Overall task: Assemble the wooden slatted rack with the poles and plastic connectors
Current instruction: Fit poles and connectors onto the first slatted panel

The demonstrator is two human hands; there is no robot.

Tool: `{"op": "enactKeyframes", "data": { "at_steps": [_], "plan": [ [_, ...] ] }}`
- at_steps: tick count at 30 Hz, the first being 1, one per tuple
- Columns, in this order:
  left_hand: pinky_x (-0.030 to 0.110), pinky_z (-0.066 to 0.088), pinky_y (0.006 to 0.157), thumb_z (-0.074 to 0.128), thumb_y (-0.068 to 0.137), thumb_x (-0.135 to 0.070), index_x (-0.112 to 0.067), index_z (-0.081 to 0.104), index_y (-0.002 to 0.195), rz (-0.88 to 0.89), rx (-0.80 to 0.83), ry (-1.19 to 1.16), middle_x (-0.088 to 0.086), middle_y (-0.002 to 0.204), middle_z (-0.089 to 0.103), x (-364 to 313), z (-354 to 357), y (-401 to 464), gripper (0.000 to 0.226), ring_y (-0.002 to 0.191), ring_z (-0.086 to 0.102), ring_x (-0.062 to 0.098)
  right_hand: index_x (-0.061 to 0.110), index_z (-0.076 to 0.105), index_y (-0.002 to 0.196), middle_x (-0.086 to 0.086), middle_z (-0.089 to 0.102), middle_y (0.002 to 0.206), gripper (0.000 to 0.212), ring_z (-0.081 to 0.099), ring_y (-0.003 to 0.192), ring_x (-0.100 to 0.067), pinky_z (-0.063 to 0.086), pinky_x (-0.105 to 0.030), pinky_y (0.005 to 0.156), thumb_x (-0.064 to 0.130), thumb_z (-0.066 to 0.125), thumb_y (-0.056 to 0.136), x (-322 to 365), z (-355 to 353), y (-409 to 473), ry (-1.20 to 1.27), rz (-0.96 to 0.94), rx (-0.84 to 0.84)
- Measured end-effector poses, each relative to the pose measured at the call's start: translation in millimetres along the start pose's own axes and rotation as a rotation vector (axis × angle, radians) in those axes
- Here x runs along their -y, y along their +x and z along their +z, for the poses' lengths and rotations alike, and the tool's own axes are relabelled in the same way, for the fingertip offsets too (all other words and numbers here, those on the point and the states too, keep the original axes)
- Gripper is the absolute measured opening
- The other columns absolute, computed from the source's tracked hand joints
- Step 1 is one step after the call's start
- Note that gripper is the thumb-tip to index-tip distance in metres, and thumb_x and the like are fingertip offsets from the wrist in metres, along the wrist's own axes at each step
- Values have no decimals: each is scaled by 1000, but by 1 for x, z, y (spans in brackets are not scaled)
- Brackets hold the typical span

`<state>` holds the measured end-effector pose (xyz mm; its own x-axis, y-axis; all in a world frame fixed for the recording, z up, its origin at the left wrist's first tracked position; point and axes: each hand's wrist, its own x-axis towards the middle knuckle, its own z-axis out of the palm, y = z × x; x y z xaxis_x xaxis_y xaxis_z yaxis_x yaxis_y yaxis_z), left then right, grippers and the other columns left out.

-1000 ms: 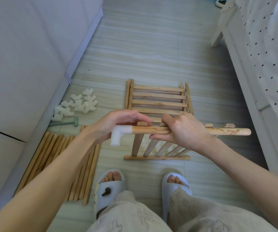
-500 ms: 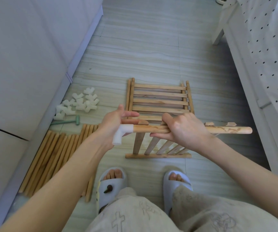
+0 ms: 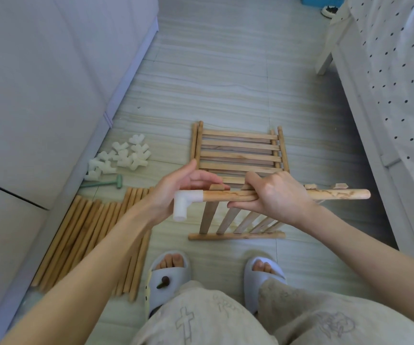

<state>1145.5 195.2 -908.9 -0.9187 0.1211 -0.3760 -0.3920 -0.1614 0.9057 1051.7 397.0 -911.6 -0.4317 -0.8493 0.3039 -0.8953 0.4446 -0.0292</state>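
Pale floor point(image 3: 226, 83) carries spares. Right hand point(image 3: 275, 197) clamps its fingers round the pole point(image 3: 338, 194) to steady it; left hand point(image 3: 176, 189), fingers straight, backs the elbow connector point(image 3: 184, 202) capping its end.

Bare forearms, beige printed trousers point(image 3: 238, 319), seemingly grey-white slippers point(image 3: 168, 277).

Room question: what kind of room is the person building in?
Probably a bedroom at home. There is a bed with a dotted cover on the right, a tiled floor, and a white cupboard on the left.
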Motion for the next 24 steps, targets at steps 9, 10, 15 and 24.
{"op": "enactKeyframes", "data": {
  "at_steps": [9, 10, 15, 24],
  "plan": [
    [14, 43, 89, 18, 91, -38, -10, 67, 109, 110, 153, 120, -1, 113, 69, 1, -3, 14, 59, 107, 60, 12, 14, 45, 68, 5, 41, 36, 52, 40, 27, -21, 29, -21, 33, 65, 47, 77, -4, -2, -9, 42, 63, -45],
    [13, 42, 88, 19, 91, -37, -12, 68, 106, 112, 145, 136, -3, 112, 69, 2, -2, 13, 58, 107, 60, 10, 15, 44, 68, 5, 41, 36, 52, 40, 27, -22, 29, -21, 34, 66, 46, 77, -3, -2, -10, 40, 67, -44],
    [20, 48, 83, 17, 98, -22, -1, 70, 93, 160, -25, 46, 13, 98, 72, 9, 7, 15, 57, 96, 66, 19, 11, 45, 66, 0, 40, 34, 55, 41, 28, -30, 32, -24, 34, 65, 44, 76, -2, -1, -9, 30, 78, -37],
    [33, 50, 86, 18, 101, -28, 0, 67, 88, 150, -83, -89, 23, 92, 71, 9, 10, 18, 57, 92, 68, 31, 12, 44, 67, 1, 37, 34, 53, 40, 27, -28, 25, -20, 37, 64, 43, 77, -4, -3, -6, 8, 40, 3]
  ]
}}
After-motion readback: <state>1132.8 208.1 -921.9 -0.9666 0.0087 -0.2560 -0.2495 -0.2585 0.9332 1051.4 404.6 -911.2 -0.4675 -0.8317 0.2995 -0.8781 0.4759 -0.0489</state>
